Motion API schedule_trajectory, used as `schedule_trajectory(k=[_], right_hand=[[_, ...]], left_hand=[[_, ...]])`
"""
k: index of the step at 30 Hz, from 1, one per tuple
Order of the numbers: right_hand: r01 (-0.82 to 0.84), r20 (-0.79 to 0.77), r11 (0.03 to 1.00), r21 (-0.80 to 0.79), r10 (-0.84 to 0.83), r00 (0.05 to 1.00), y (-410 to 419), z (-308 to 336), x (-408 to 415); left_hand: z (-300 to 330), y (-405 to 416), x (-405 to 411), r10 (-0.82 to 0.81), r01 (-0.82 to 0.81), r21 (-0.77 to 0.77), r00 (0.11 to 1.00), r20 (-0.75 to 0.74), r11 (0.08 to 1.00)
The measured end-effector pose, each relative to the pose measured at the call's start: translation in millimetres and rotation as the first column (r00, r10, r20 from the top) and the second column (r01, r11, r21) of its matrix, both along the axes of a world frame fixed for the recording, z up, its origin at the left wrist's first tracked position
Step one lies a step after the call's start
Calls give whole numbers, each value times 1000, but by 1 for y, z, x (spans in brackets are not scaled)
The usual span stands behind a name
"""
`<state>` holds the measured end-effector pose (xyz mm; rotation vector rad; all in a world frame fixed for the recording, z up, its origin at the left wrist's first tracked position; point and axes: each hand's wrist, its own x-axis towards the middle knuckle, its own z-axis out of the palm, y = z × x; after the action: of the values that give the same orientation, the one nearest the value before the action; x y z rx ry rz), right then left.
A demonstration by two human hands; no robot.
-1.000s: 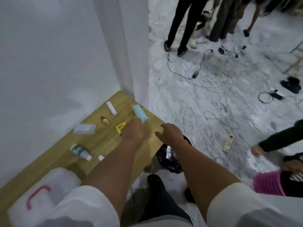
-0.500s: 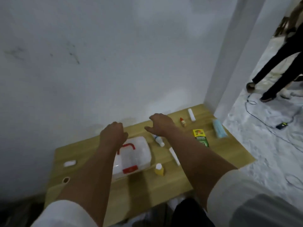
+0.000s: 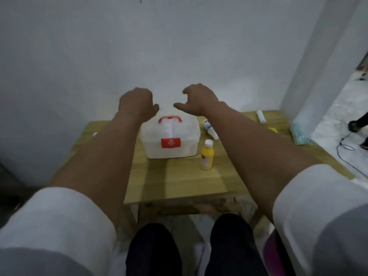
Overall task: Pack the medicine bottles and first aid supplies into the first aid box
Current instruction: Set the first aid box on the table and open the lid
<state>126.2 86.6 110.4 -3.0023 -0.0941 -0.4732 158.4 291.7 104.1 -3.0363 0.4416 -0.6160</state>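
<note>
barely begun: box [image 3: 170, 136] sat closed, bottles [image 3: 206, 155] lay loose on the counter [image 3: 185, 180], both hands [image 3: 136, 104] [image 3: 199, 100] hovered loosely curled, empty.

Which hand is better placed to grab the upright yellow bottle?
Right. The yellow bottle with white cap stands right of the white first aid box, under the right hand's forearm.

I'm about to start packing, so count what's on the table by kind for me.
Boxes: 1, the first aid box
Bottles: 2, yellow bottle, white bottle
White rolls: 1
Mask stacks: 1
Yellow packets, mostly hidden: 1
Total: 6
</note>
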Motion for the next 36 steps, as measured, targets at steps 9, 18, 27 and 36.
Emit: schedule_trajectory(k=[9,18,27,36], right_hand=[[-28,-30,1000,10,28,999,9,-5,-89],[-115,-115,993,-30,111,987,21,-50,-64],[-181,-131,976,-121,165,978,23,-96,-35],[-146,-94,956,-255,125,988,36,-91,-35]], left_hand=[[-8,20,-86,-11,8,-138,1000,-24,990],[-64,32,-68,-114,47,-324,975,-192,945],[-117,41,-41,-233,106,-488,950,-207,866],[-133,42,-32,-218,129,-511,969,-118,850]])
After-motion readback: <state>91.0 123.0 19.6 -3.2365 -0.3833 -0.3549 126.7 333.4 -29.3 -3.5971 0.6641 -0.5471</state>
